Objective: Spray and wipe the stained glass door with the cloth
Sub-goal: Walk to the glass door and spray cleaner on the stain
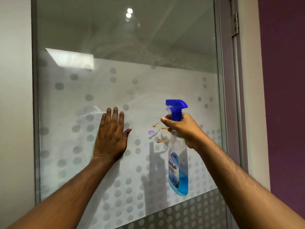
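The glass door [125, 76] fills the view, clear on top and frosted with grey dots lower down. Orange-brown streaks [162, 141] and a small purple smudge [151, 132] mark the frosted part near the middle. My right hand [181, 128] grips the neck of a clear spray bottle [179, 164] with a blue trigger head and blue liquid at the bottom; its nozzle points left at the stains. My left hand [110, 136] lies flat on the glass, fingers up, left of the stains. No cloth is in view.
A grey metal frame [222, 80] borders the glass on the right, with a hinge [236, 23] near the top. A purple wall [283, 80] stands further right. A pale wall [14, 96] lies left of the door.
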`<state>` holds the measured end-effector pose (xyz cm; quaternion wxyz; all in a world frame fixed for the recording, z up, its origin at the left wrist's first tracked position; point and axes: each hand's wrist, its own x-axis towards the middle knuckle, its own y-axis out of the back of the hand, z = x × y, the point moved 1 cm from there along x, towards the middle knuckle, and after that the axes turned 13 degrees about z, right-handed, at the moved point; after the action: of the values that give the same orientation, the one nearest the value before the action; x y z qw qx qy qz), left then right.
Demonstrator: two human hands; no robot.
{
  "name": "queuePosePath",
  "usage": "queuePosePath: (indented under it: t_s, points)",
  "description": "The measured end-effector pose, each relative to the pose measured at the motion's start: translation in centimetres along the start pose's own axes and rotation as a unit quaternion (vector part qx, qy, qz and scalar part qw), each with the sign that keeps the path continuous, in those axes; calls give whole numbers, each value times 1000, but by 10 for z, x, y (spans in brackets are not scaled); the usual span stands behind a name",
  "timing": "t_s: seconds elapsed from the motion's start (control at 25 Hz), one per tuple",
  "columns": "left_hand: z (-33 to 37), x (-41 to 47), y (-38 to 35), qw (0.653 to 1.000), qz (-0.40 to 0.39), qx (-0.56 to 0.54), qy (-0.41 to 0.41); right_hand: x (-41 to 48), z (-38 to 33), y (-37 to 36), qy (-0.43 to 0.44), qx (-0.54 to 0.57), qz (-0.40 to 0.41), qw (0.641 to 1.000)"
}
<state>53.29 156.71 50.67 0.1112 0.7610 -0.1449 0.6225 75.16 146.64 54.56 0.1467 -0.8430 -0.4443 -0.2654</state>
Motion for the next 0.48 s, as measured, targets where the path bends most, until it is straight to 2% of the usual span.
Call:
queuePosePath:
  t_s: [0.12,0.2,0.36,0.48]
  points:
    - [0,-1,-1,1000,5,-5,1,-18,4,-12,-13,-2,-40,999]
    - [0,-1,-2,1000,6,-5,2,-26,7,-19,-18,6,-38,999]
    - [0,0,-2,1000,8,-3,3,-32,14,-20,-11,-1,16,1000]
    - [0,-1,-2,1000,6,-4,2,-32,24,-4,-19,39,54,998]
